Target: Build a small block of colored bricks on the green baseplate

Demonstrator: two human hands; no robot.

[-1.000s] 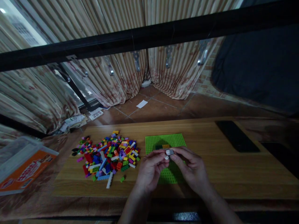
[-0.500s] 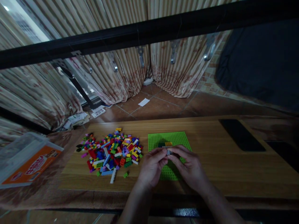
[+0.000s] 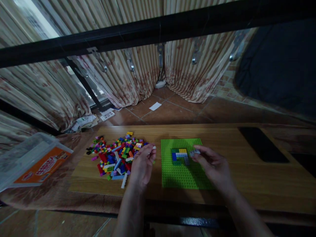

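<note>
My left hand is closed in a pinch on a small white brick, between the brick pile and the green baseplate. Over the plate's right side, my right hand grips a small grey brick between thumb and fingers. A low build of bricks in blue, yellow, white, green and grey sits on the upper middle of the plate. Neither hand touches this build.
A heap of mixed toy bricks spreads over the left of the wooden board. Farther left stands a clear plastic box with an orange label. A dark flat slab lies at the right. A black rail crosses above.
My hands, earlier together over the plate, have parted. The left has moved left toward the pile and the right has moved right, uncovering the build. The view has shifted slightly.
</note>
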